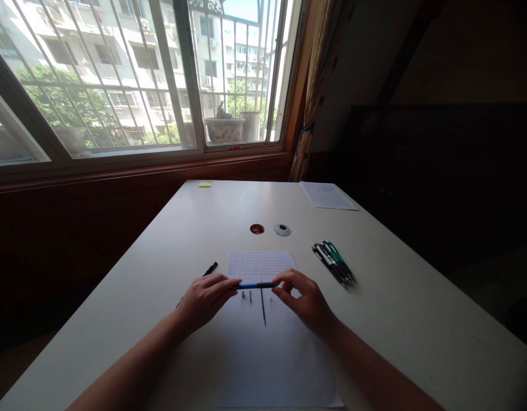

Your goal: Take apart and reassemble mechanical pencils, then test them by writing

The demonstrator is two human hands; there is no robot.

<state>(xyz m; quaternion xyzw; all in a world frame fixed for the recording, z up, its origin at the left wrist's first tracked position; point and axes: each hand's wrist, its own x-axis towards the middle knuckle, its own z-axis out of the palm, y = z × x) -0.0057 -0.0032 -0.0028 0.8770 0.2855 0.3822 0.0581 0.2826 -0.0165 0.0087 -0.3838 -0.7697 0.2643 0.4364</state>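
1. The blue pen is slender and straight: the middle of its barrel is bright blue, and the stretch toward the right hand is dark. The left hand hides its other end.
2. It is held crosswise above the white worktop, roughly parallel to the far edge and between the left and right edges.
3. The left hand is clamped on one end of the pen, with its back upward and its fingers lying along the barrel.
4. The right hand pinches the dark end between thumb and fingertips.
5. Below lies white paper, with rows of writing near its far edge. On it rest a thin dark rod, pointing toward the worktop's near side, a small dark piece and a short grey piece.
6. Toward the worktop's right edge, black, white and green pens lie bunched at a slant.
7. A black pen-like item lies partly behind the left hand.
8. Written sheets lie at the far right corner, and a yellow note near the far left corner.
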